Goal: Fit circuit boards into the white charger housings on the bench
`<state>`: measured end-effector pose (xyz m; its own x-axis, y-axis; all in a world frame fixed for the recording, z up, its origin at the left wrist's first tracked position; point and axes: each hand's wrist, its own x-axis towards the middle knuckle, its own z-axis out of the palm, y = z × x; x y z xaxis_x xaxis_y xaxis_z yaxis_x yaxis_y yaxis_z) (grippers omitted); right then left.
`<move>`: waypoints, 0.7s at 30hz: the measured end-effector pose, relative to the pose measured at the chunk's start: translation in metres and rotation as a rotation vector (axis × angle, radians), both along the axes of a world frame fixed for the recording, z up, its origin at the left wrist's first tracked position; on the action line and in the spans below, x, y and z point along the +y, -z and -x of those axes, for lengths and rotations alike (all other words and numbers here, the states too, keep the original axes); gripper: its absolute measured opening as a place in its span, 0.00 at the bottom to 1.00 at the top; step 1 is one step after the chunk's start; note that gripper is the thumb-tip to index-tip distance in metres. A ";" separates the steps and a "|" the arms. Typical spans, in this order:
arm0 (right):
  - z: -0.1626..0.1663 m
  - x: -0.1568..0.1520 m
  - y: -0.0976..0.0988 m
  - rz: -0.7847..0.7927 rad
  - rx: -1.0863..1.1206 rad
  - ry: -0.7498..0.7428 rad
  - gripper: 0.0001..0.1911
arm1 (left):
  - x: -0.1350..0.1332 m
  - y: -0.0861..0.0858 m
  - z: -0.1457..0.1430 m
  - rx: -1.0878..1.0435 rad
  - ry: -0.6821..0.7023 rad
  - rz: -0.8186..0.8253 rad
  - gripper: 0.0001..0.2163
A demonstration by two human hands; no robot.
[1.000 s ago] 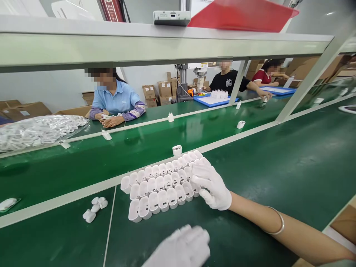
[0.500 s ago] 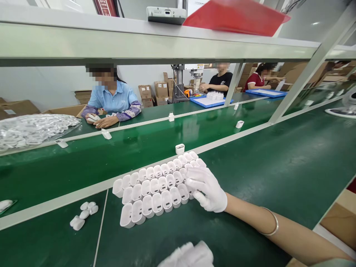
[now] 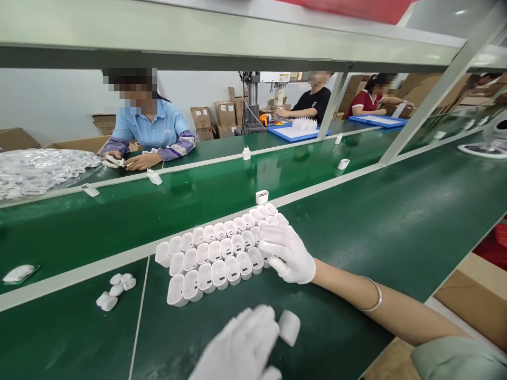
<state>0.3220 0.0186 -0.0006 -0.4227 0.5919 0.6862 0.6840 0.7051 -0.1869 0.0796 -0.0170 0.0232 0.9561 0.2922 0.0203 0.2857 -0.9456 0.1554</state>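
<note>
My right hand (image 3: 291, 253), in a white glove, lies over the right end of several rows of white plastic housings (image 3: 219, 274). Its fingers are stretched and slightly curved against them, thumb apart; some housings are hidden beneath. The housings stand with their hollow openings up, packed side by side. Nearer the camera, my left hand (image 3: 240, 345), also gloved, is raised with its fingers out straight and close together. Right beside its fingertips is a single white housing (image 3: 290, 327), seen from its closed side; whether they touch I cannot tell.
A green belt (image 3: 214, 184) runs behind the rows, carrying chargers and a white housing (image 3: 262, 197). Small white pieces (image 3: 114, 290) lie to the left. Co-workers (image 3: 148, 132) sit across, near a bagged pile (image 3: 47, 171). A shelf beam (image 3: 222, 39) crosses above.
The view has tipped downward. My left hand has come further into view, and the single housing beside it now shows. My right hand stays at the right end of the rows.
</note>
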 end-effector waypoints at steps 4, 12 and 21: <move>-0.001 0.002 -0.002 -0.074 0.058 -0.020 0.13 | 0.002 0.000 0.016 -0.045 -0.267 -0.050 0.19; 0.002 0.006 -0.011 -0.092 0.006 -0.021 0.15 | -0.046 0.004 -0.052 0.057 -0.137 0.083 0.32; -0.006 0.006 -0.014 0.054 -0.133 0.003 0.13 | -0.096 0.030 -0.139 -0.034 0.376 -0.001 0.05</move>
<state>0.3283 0.0249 0.0138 -0.5061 0.6277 0.5915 0.7071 0.6947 -0.1321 0.2181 -0.1131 -0.0072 0.9954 -0.0791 0.0535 -0.0866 -0.9836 0.1581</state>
